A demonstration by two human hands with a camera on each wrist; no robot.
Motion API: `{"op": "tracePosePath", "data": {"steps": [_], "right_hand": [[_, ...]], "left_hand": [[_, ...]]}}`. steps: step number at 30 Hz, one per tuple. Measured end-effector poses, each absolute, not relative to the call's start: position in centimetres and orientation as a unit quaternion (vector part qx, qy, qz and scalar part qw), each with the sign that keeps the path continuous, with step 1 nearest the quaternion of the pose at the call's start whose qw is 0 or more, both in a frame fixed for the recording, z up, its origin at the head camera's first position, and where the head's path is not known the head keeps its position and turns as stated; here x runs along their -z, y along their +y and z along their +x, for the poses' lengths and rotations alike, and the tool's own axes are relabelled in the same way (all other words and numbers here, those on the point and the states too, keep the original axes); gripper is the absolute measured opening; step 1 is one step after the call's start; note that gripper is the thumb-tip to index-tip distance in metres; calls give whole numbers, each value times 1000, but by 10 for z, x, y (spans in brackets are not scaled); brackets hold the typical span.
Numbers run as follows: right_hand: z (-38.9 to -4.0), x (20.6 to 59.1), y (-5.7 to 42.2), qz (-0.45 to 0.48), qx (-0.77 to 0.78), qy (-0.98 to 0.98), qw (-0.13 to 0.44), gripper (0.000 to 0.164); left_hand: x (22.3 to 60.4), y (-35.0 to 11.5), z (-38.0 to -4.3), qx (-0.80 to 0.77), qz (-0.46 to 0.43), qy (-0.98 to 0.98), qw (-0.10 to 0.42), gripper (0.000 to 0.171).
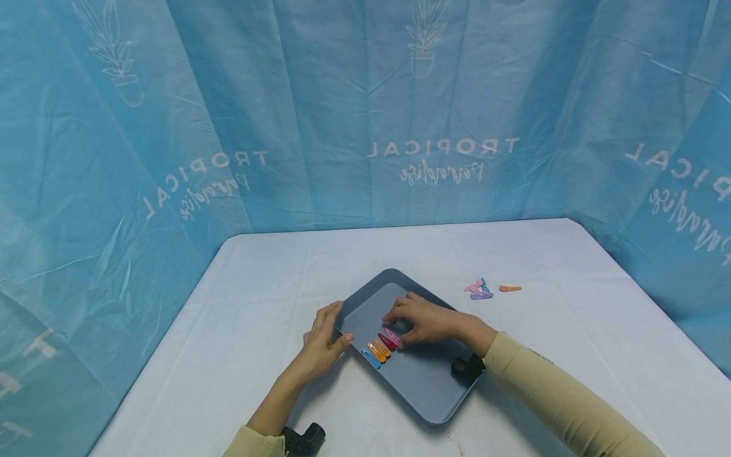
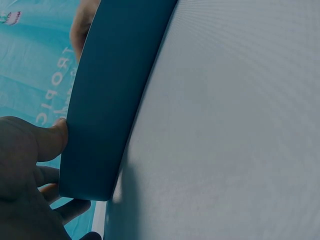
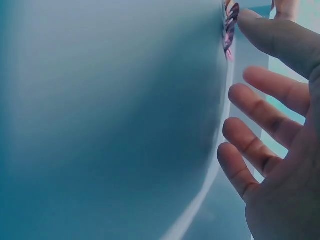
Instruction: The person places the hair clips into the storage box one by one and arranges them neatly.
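A grey rectangular tray [image 1: 419, 377] lies on the table, turned at an angle. My left hand [image 1: 321, 343] holds its left corner, thumb on the rim and fingers round the corner's other side. Inside, along the near-left wall, runs a row of snap hair clips: a blue clip [image 1: 370, 358], orange clips [image 1: 379, 348], a red clip [image 1: 387, 341] and a pink clip [image 1: 392, 335]. Over the tray my right hand [image 1: 425, 320] has its thumb right at the pink clip. In the right wrist view its fingers [image 3: 265, 112] are spread, with nothing between them.
Beyond the tray's right side, a small heap of pink, blue and purple hair clips [image 1: 480, 289] lies on the white tabletop [image 1: 274, 273]. A single orange clip [image 1: 510, 288] lies to its right. Blue printed curtains [image 1: 342, 95] surround the table's back and sides.
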State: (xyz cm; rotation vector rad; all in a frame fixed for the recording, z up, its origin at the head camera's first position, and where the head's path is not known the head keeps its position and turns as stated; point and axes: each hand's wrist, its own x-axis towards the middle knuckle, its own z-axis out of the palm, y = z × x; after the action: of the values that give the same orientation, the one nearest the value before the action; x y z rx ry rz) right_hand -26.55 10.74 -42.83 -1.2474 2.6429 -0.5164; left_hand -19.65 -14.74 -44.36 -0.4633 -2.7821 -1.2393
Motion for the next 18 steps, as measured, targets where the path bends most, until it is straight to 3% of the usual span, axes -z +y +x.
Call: {"op": "tracePosePath", "data": {"steps": [18], "right_hand": [[-271, 395, 128, -392, 219, 893, 42, 50]], "left_hand": [[442, -147, -196, 401, -150, -903, 35, 65]]}}
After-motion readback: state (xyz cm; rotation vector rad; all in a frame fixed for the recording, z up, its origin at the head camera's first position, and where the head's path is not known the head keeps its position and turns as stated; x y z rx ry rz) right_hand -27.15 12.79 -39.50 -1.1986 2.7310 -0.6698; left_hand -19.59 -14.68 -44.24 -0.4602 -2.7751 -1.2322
